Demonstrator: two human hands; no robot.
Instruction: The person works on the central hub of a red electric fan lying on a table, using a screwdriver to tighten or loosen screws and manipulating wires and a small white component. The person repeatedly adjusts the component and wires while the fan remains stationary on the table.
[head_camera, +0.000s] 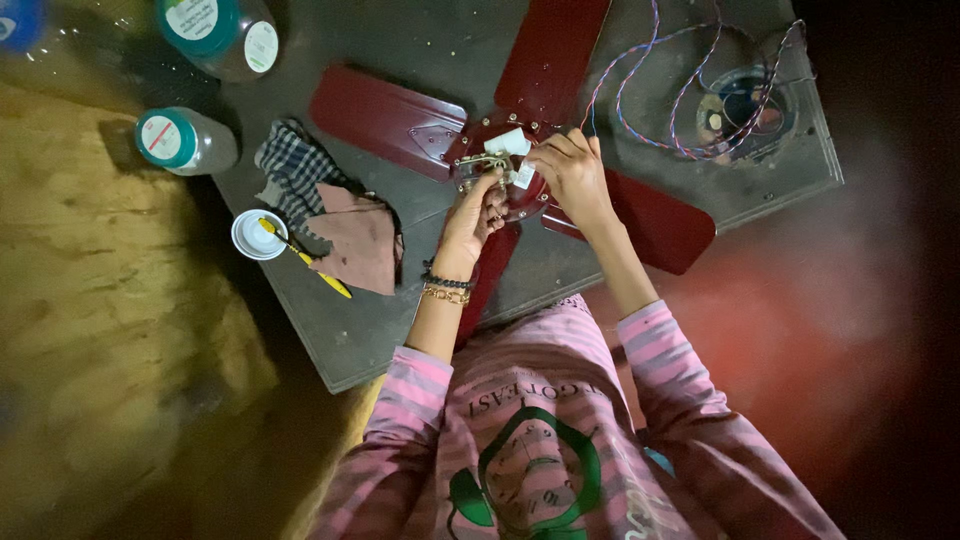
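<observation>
A dark red ceiling fan (560, 60) with four blades lies flat on a grey metal board (360, 340). My left hand (475, 215), with bracelets at the wrist, pinches a small brass-coloured part at the fan's hub (520, 195). My right hand (572, 170) grips a small white block (506, 142) on top of the hub. Red and blue twisted wires (650, 90) run from the hub area to a round motor part (745, 110) at the board's far right.
A checked cloth (295, 170) and a brown rag (360, 240) lie left of the fan. Beside them sits a white cap (255, 235) with a yellow brush (305, 257). Two teal-lidded jars (185, 140) (220, 35) stand at the upper left.
</observation>
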